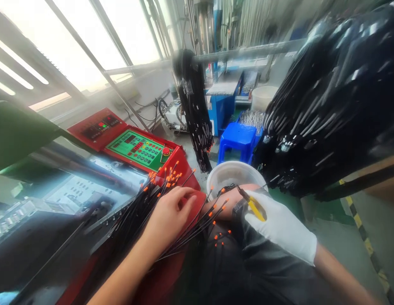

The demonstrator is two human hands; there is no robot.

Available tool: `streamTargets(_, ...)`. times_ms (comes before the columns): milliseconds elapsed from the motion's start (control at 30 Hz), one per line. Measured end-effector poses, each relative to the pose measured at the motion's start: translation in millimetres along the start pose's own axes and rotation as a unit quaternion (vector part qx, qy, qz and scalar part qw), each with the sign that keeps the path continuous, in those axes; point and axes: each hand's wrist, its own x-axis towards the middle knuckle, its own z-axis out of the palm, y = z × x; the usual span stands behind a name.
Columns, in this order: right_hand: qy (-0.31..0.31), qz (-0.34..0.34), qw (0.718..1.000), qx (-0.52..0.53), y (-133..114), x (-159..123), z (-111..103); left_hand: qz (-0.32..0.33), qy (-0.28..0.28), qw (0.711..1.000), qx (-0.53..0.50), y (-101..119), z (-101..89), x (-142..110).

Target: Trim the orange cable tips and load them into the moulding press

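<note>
The yellow-handled metal cutters (254, 209) are held in the white-gloved right hand (281, 224), its fingers closed around the handles. The bare left hand (171, 212) is placed over thin black cables with orange tips (130, 216) beside the red control box (146, 148); whether any cable is gripped cannot be told. Beyond the cutters, a round white plastic bucket (216, 174) is seen near a blue plastic stool (237, 134).

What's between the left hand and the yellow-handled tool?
Head view: black cables with orange tips, bare skin behind them, between the left hand and the yellow-handled tool in the gloved right hand.
</note>
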Motion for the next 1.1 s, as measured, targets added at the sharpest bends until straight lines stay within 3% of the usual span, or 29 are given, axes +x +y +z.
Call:
streamTargets(67,0.008,0.01,1.0,-0.003,8,-1,-3,-0.02,0.031,0.992,0.122,-21,-9.6,-15)
streamTargets(167,0.006,0.018,1.0,0.003,22,-3,-1,-0.079,0.043,0.955,0.284,-49,-16.1,-38)
streamTargets(267,0.013,0.027,1.0,-0.006,31,-2,5,-0.129,0.016,0.94,0.314,-65,-14.4,-51)
streamTargets(367,0.016,0.017,1.0,-0.016,31,0,9,-0.141,0.012,0.951,0.274,-68,-17.2,-54)
streamTargets(633,0.012,0.018,1.0,-0.001,30,0,7,-0.177,0.103,0.973,0.104,-52,-51.3,-51)
streamTargets(900,0.001,0.03,0.999,0.03,29,-3,7,-0.137,0.176,0.962,0.156,-66,-46.3,-36)
streamTargets(1000,-0.002,0.035,0.999,0.036,27,-3,7,-0.167,0.123,0.978,-0.017,-60,-45.8,-32)
streamTargets(1100,-0.004,0.034,0.999,0.021,24,-2,8,-0.171,0.039,0.965,-0.193,-49,-42.6,-26)
